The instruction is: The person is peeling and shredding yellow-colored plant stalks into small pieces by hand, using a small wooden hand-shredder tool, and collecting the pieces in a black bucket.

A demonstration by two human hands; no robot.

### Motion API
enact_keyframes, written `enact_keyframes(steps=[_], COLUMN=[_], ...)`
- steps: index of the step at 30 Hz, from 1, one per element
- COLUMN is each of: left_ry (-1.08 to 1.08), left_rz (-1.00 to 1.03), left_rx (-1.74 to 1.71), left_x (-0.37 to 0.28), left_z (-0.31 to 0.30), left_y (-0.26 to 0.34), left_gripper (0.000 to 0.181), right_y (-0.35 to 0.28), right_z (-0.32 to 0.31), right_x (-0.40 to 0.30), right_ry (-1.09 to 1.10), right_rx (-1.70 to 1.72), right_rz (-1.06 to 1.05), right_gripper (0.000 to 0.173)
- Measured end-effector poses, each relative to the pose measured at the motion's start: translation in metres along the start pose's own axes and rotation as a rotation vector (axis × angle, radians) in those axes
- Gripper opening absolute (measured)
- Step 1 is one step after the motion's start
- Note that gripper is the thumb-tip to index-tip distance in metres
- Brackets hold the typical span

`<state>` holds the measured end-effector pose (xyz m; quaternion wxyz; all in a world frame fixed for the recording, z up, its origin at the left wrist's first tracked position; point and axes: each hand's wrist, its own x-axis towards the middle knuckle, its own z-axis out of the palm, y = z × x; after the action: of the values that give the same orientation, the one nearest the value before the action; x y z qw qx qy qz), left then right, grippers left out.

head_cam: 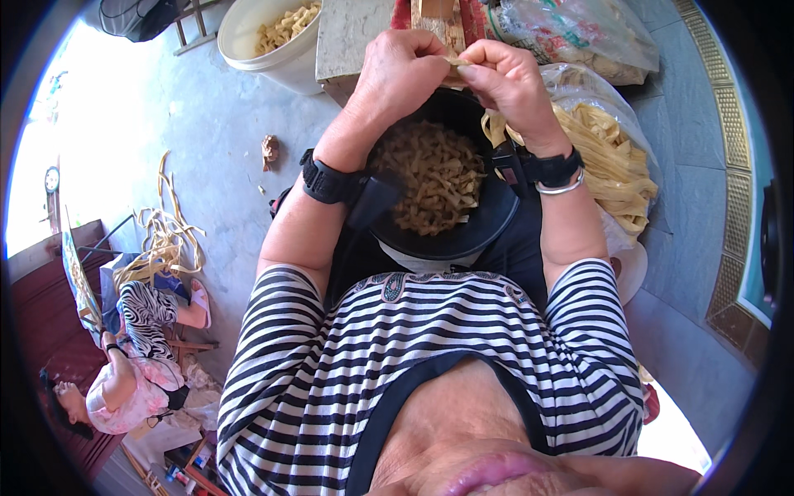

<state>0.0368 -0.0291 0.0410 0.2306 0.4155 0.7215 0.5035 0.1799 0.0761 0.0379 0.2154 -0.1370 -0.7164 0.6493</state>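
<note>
Above the far rim of a black basin [496, 214], both hands pinch a pale yellow strip [458, 62] between fingertips and thumbs. My left hand [403, 71] is on the left side of it, and my right hand [515, 84] on the right. More of the pale strip hangs beneath my right hand towards the basin. Many short, knotted-looking yellow pieces [434, 180] lie inside the basin. To the right, a long bundle of soft yellow strips [611, 164] rests in a clear plastic bag. Each wrist wears a black strap. The material of the strips cannot be told.
A white bucket [232, 37] holding similar pieces stands at the upper left, beside a worn wooden bench [347, 40]. A filled plastic bag [577, 37] lies at the upper right. Another person [121, 390] sits at the lower left near a heap of strips [164, 235].
</note>
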Motion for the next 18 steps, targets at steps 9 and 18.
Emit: enact_keyframes(steps=[9,18], left_ry=[0.203,-0.136], left_rz=[0.406,0.088], left_rx=[0.173,0.057], left_x=[-0.008,-0.008], left_z=[0.001,-0.010], left_y=[0.013,0.015], left_gripper=[0.005,0.027], right_y=[0.014,0.026], right_z=[0.008,0.007], right_x=[-0.003,0.003], right_ry=[-0.097,-0.035], right_rx=[1.041,0.487], right_rz=[0.226,0.069], right_gripper=[0.018,0.027])
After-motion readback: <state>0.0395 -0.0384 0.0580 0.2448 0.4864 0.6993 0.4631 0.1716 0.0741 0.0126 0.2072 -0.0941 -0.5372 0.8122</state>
